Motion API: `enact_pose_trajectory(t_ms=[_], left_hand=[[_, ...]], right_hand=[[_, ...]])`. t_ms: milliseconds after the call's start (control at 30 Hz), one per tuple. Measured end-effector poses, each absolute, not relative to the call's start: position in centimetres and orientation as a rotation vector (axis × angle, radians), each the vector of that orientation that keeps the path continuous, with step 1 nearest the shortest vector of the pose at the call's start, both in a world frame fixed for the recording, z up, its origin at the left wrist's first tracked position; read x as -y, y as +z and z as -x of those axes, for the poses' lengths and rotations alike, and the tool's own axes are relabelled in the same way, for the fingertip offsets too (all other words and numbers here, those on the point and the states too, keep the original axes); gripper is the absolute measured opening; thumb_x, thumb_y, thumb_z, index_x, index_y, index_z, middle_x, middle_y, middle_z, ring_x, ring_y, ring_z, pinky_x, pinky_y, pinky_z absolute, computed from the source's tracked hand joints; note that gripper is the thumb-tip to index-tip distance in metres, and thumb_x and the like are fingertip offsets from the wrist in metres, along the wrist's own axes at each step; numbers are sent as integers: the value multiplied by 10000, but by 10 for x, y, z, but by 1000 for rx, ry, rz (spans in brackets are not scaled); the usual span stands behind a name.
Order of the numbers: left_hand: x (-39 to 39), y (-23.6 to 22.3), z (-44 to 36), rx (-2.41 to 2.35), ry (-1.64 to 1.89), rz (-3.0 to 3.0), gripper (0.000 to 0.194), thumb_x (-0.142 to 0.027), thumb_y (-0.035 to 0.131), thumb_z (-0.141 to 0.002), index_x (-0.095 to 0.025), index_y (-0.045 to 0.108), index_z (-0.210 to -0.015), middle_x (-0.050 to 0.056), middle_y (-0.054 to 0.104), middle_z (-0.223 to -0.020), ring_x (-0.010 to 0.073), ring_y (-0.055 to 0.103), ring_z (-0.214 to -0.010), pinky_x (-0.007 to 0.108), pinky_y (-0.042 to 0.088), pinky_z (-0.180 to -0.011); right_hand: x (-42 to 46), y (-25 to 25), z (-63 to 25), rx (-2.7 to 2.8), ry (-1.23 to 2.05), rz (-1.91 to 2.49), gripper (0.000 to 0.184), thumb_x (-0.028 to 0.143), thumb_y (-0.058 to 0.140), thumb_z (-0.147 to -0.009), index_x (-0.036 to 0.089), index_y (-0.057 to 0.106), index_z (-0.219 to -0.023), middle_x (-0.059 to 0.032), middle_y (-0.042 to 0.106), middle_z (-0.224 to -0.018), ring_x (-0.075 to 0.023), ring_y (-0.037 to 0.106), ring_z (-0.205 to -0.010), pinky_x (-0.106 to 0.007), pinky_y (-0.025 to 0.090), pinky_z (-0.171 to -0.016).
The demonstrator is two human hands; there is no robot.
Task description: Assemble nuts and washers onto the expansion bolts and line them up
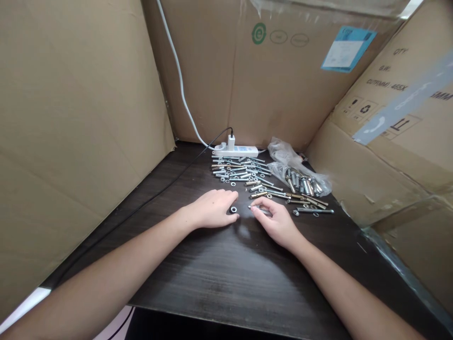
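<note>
My left hand [215, 208] rests low over the dark table, its thumb and fingers apart. A small metal nut [233, 209] sits in the gap between them; I cannot tell whether a finger touches it. To the right, my right hand [278, 219] is closed in a pinch on a thin silver bolt [261, 210]. The bolt's tip points left toward the nut, and part of its shaft is hidden by the fingers. Just beyond both hands lie several loose bolts [240, 179] and metal sleeves, with washers [233, 184] among them.
A white power strip [237, 151] with a plugged-in charger stands at the back. Clear plastic bags [283, 151] and a pile of sleeve anchors [306, 185] lie at back right. A black cable [155, 194] crosses the table [212, 269] on the left. Cardboard walls [226, 71] surround it.
</note>
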State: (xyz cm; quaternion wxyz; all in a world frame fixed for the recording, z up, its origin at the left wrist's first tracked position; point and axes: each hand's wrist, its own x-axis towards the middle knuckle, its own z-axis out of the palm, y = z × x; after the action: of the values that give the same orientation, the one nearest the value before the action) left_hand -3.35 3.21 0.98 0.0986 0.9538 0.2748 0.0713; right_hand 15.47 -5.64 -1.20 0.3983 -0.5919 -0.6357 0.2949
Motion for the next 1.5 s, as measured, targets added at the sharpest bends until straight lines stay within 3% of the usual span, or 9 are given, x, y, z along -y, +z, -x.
enact_pose_trajectory(t_ms=[167, 467, 733, 1067, 1233, 1500], left_hand=[[-28, 1, 29, -829, 137, -2988, 239, -383, 493, -885, -155, 553, -847, 83, 615, -838, 230, 590, -770, 325, 424, -693], [-28, 5, 24, -730, 531, -2431, 300, -387, 382, -937, -173, 468, -746, -21, 532, -705, 114, 466, -627, 234, 337, -564], [-17, 11, 24, -585, 539, -2410, 209, -380, 423, -932, -184, 496, -918, 1, 566, -850, 128, 512, -729, 241, 392, -649], [-17, 12, 25, -566, 512, -2440, 151, -305, 434, -927, -208, 497, -1024, 4, 558, -912, 134, 535, -786, 245, 413, -681], [-15, 13, 26, -586, 536, -2403, 237, -319, 468, -907, -215, 478, -1120, 8, 561, -929, 133, 534, -766, 252, 426, -682], [-19, 6, 23, -558, 514, -2464, 236, -354, 359, -964, -188, 521, -920, 5, 582, -884, 130, 539, -785, 235, 416, -702]], right_hand=[[58, -11, -152, 1619, 754, 1505, 238, 395, 528, -847, 170, 606, -859, -16, 591, -719, -138, 527, -649, -235, 431, -568], [58, -9, -152, 1604, 731, 1491, 235, 391, 519, -856, 173, 603, -833, -36, 630, -786, -170, 577, -740, -252, 452, -625], [59, -7, -150, 1556, 812, 1352, 260, 405, 466, -882, 178, 561, -798, -27, 606, -799, -164, 555, -781, -266, 444, -735], [57, -5, -150, 1503, 897, 1377, 305, 448, 470, -872, 173, 563, -778, -14, 553, -709, -150, 520, -704, -257, 429, -661], [56, -8, -151, 1526, 862, 1368, 306, 447, 470, -875, 173, 561, -773, -9, 556, -722, -144, 519, -704, -251, 427, -674], [60, -10, -150, 1583, 829, 1408, 248, 399, 483, -875, 176, 558, -797, -18, 592, -766, -151, 536, -714, -251, 424, -665]])
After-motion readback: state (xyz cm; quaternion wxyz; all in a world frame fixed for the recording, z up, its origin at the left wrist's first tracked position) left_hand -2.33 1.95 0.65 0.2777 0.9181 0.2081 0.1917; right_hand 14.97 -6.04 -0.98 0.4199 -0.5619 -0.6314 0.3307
